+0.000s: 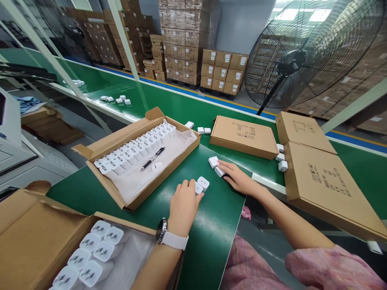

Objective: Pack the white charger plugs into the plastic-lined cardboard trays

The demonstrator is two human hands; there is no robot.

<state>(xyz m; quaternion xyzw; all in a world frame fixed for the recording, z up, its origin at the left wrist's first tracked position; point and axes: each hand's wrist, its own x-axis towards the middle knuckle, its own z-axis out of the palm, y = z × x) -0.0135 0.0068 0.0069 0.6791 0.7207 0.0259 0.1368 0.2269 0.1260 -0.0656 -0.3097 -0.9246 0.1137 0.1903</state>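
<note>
My left hand, with a watch on its wrist, is closed around a white plug-in charger on the green table. A second white charger stands right beside it. To the right, my right hand has its fingers and thumb around another white charger near the table edge. Touching that one is a further charger, its prongs pointing away. Behind my left hand lies an open carton with rows of chargers, a pen and a small white piece on its foam sheet.
A second open carton with chargers sits at the lower left. Closed cardboard boxes stand on the green conveyor, with loose chargers beside them. A large fan rises at the back right.
</note>
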